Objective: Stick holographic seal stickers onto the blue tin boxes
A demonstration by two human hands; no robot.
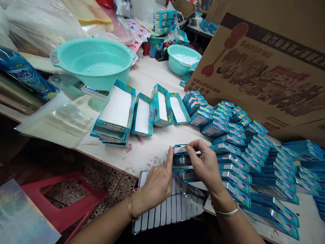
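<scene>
Both hands meet over a small blue box [179,150] at the near end of a row of boxes. My left hand [158,181] rests its forefinger against the box's left end, the other fingers curled under. My right hand [204,162] pinches something small on the box's top with thumb and forefinger. A sheet of shiny label stickers [165,211], partly peeled, lies under my wrists at the table's front edge. Several rows of identical small blue boxes [238,145] spread out to the right.
Open blue display trays [119,108] stand left of centre. A large teal basin [93,61] sits behind them, and a smaller teal bowl of white candies [183,60] further back. A big cardboard carton [264,64] leans at right. A red stool [63,200] stands below the table.
</scene>
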